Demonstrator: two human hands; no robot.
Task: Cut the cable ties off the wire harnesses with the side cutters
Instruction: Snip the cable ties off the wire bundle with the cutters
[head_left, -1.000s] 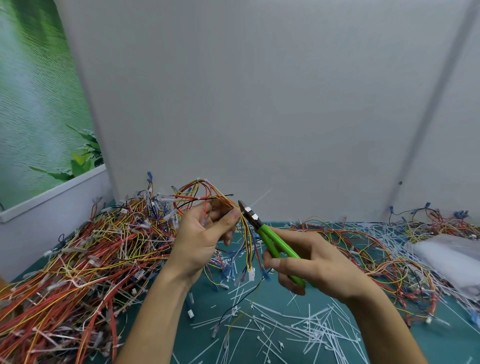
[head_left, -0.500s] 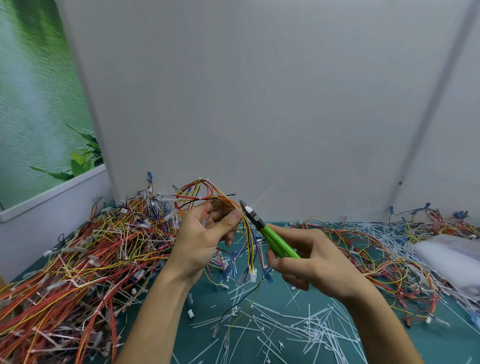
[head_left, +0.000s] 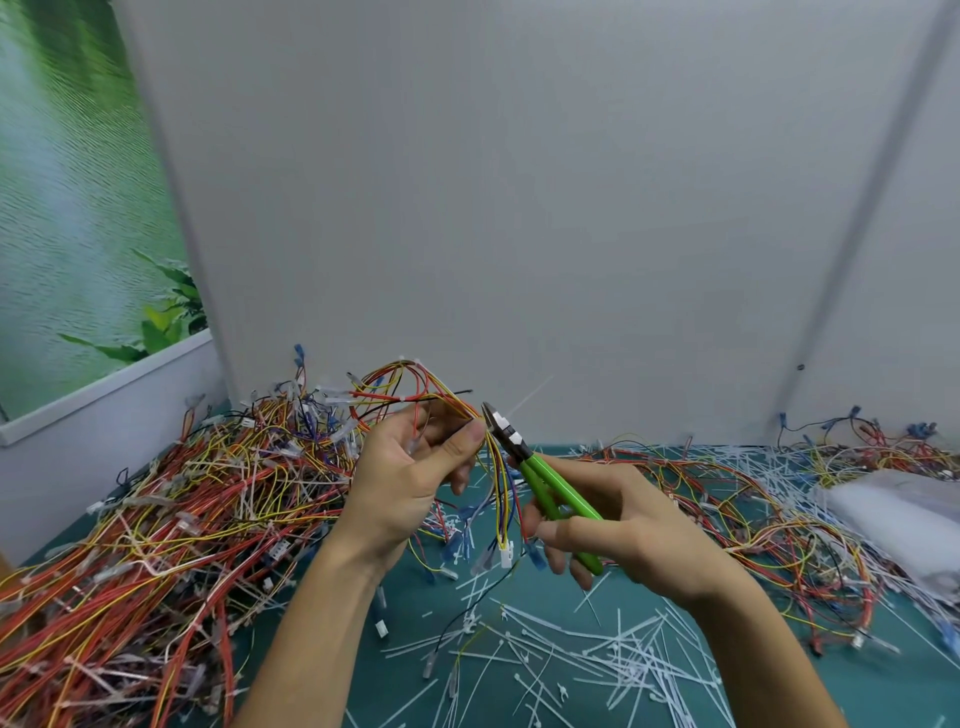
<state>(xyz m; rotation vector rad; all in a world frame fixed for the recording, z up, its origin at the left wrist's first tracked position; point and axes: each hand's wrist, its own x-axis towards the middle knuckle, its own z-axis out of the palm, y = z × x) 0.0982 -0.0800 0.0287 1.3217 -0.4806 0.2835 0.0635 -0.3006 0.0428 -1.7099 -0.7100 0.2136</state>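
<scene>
Head view: barely changed since 0.5 s ago; left hand (head_left: 410, 478) pinches wire harness (head_left: 503, 499), right hand (head_left: 623, 525) grasps side cutters (head_left: 540, 473), nose pointing up-left.

Two hands (head_left: 410, 483) (head_left: 628, 525), one side cutters (head_left: 550, 488), one held harness (head_left: 410, 376)

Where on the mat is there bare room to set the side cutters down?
Barest: the teal mat in the near right corner, between the right forearm and the right harness pile. A thin strip lies beside the left forearm. Loose cut ties litter the middle; the left harness pile is crowded.
</scene>
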